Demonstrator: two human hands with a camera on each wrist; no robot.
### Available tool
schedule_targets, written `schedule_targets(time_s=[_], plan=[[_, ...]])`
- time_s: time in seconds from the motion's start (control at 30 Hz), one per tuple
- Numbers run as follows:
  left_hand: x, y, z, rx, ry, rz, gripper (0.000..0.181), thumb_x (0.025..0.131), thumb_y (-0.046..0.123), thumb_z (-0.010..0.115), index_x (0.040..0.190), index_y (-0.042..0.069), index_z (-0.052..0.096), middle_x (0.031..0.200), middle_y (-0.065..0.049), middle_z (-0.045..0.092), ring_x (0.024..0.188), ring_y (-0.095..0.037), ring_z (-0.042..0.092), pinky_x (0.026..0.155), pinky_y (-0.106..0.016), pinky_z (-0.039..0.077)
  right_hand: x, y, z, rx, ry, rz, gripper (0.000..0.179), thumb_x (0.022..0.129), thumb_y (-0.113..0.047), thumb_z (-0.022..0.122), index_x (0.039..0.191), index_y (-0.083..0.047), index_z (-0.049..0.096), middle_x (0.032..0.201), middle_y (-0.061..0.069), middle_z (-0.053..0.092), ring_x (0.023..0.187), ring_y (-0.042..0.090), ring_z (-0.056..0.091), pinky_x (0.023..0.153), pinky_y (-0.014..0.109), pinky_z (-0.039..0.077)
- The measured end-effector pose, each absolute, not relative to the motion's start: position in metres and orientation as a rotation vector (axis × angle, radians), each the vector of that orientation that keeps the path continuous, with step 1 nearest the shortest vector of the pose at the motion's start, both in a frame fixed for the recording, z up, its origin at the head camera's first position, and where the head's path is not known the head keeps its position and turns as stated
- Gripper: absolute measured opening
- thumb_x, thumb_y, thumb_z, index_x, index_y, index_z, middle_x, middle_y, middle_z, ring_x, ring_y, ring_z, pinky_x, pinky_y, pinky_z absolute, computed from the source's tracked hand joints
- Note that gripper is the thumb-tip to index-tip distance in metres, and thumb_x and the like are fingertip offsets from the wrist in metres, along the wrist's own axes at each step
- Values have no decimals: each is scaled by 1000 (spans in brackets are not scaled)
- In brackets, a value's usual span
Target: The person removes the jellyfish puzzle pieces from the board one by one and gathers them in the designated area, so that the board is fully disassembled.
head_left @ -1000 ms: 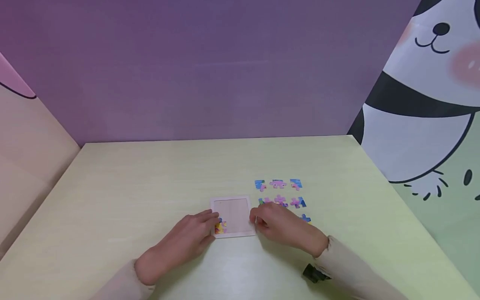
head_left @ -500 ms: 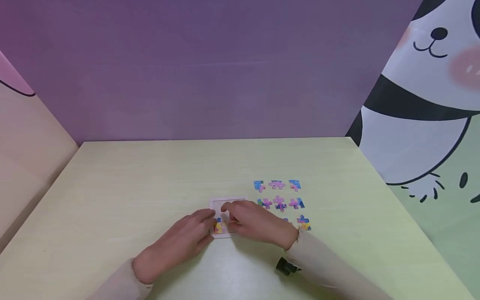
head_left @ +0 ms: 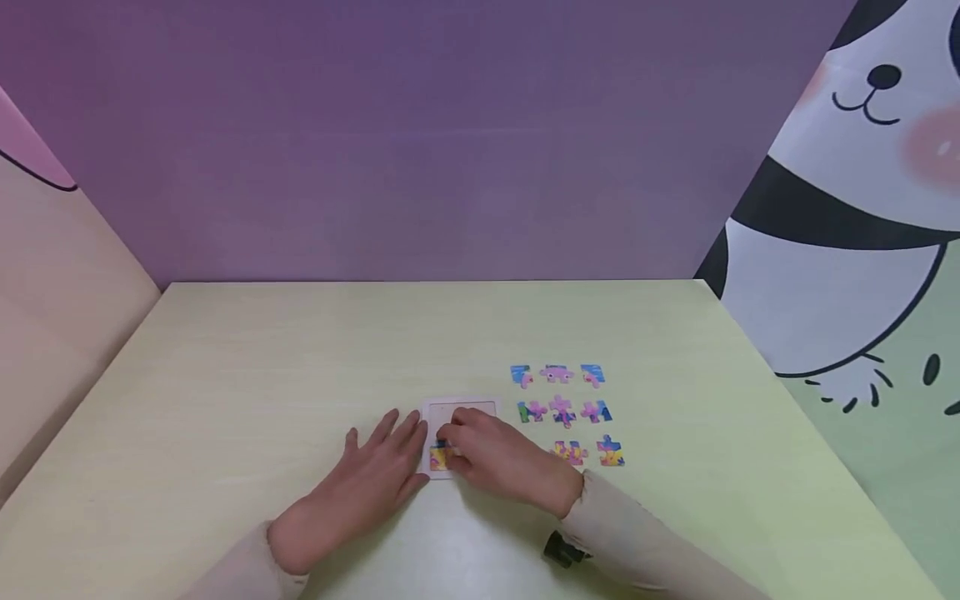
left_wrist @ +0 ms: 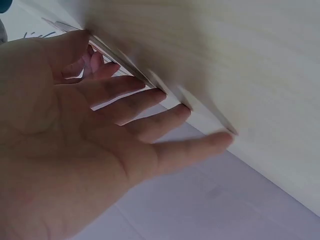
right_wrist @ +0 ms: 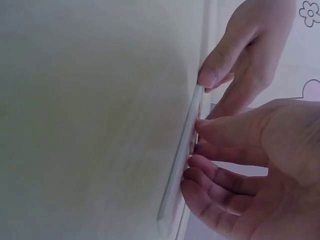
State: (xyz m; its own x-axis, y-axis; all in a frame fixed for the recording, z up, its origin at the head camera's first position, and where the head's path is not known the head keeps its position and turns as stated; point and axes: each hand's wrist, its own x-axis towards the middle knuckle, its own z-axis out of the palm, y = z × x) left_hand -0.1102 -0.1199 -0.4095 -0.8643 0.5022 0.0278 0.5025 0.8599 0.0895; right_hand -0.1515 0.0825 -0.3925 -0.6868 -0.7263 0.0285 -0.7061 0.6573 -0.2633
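A small puzzle tray (head_left: 460, 402) with a pale raised rim lies flat on the table. In its near left corner sits a yellow and blue jigsaw piece (head_left: 438, 457), partly covered by fingers. My left hand (head_left: 363, 475) lies along the tray's left edge with its fingers straight and spread. Over the tray, my right hand (head_left: 504, 457) pinches at that piece between thumb and forefinger. Its thumb and fingertips (right_wrist: 202, 127) are low at the tray surface in the right wrist view, the other fingers curled. The left palm (left_wrist: 100, 145) fills much of the left wrist view.
Loose jigsaw pieces (head_left: 561, 408) lie in rows right of the tray, with the lower row (head_left: 611, 451) close to the right forearm. A small black object (head_left: 564, 550) is at the right wrist. A purple wall (head_left: 420, 167) stands behind the table.
My right hand has moved left from the tray's right edge to its near left corner. My left fingers have spread out and lifted back from over the tray's left rim.
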Motion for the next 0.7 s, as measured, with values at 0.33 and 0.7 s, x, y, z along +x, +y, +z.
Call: schedule_targets(time_s=[0.33, 0.7], plan=[[-110, -123, -406, -824, -3026, -181, 57, 101, 40, 57, 145, 6, 50, 151, -13, 46, 139, -37, 41, 92, -70, 43, -150, 81, -393, -1174, 2777, -405, 20, 96, -16, 67, 113, -7, 69, 94, -1, 58, 83, 11, 51, 77, 23, 49], [-113, -123, -406, -831, -3030, -252, 57, 100, 40, 59, 145, 7, 51, 152, -13, 45, 139, -38, 41, 91, -70, 43, -150, 83, -394, -1161, 2795, -361, 21, 96, -18, 67, 115, -8, 68, 94, -1, 57, 83, 11, 50, 77, 23, 49]])
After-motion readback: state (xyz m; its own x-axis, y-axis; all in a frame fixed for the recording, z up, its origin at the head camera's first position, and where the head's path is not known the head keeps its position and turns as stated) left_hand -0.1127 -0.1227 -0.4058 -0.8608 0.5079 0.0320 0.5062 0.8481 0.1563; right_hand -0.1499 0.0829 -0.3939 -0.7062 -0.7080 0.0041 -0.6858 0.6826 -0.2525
